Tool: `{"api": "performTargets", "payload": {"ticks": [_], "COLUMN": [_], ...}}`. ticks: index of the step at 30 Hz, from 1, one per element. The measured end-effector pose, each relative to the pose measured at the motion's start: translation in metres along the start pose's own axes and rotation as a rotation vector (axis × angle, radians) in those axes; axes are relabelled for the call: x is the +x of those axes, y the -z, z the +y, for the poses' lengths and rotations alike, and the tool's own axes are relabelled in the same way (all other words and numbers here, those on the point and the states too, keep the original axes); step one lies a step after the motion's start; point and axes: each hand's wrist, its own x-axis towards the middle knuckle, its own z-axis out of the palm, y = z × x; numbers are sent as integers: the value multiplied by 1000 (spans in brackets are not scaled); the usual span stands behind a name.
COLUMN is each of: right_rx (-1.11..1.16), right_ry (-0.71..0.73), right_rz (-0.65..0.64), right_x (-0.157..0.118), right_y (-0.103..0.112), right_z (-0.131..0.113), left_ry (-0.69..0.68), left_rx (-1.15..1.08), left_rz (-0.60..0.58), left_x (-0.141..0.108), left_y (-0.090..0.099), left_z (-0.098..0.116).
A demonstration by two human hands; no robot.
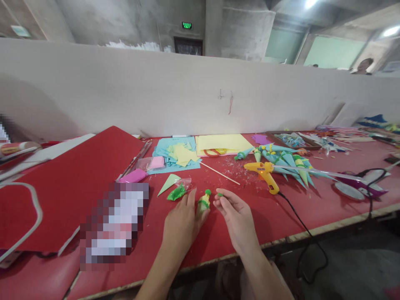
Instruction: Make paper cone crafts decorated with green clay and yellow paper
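Note:
My left hand [183,221] holds a small yellow and green figure [204,201] with a green ball on top, between thumb and fingers just above the red table [150,258]. To its right, my right hand [237,216] pinches a tiny green piece [220,195] between thumb and fingertips, apart from the figure. A bag of green clay [176,192] lies just beyond my left fingers, beside a pale green paper cone [169,183].
Farther right lie a yellow glue gun [263,173] with a black cord and a pile of blue paper cones [286,161]. Blue and yellow papers [161,143], a thin stick [220,173] and a pink clay packet [134,176] lie beyond my hands. A large red board [78,183] is left.

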Motion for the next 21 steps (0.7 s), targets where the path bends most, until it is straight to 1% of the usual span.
{"api": "performTargets", "payload": {"ticks": [2,4,7,9,11,13,15,18,21], "right_rx": [24,31,37,35,37,43,47,22,-43], "right_ry": [-1,-5,-3,-4,-1,9,19,27,64], "right_rz": [3,0,-9,-20,-33,-36,-24,-9,-4], "right_x": [0,0,0,0,0,-1,-1,-1,-1], "right_y": [0,0,1,1,0,-1,-2,0,2], "right_z": [0,-1,-1,-2,-3,-3,-4,-3,-1], "left_ry": [24,38,50,90,127,137,157,195,185], "left_rx": [-73,-171,-367,-546,-766,-988,-1149,-1260,-1305], "left_rz": [-74,-119,-96,-66,-62,-101,-154,-205,-237], "left_x": [0,1,5,6,6,6,4,3,3], "left_y": [-2,-2,2,6,10,12,14,14,13], "left_z": [-1,-3,-8,-9,-8,-5,-3,-1,-1]}}
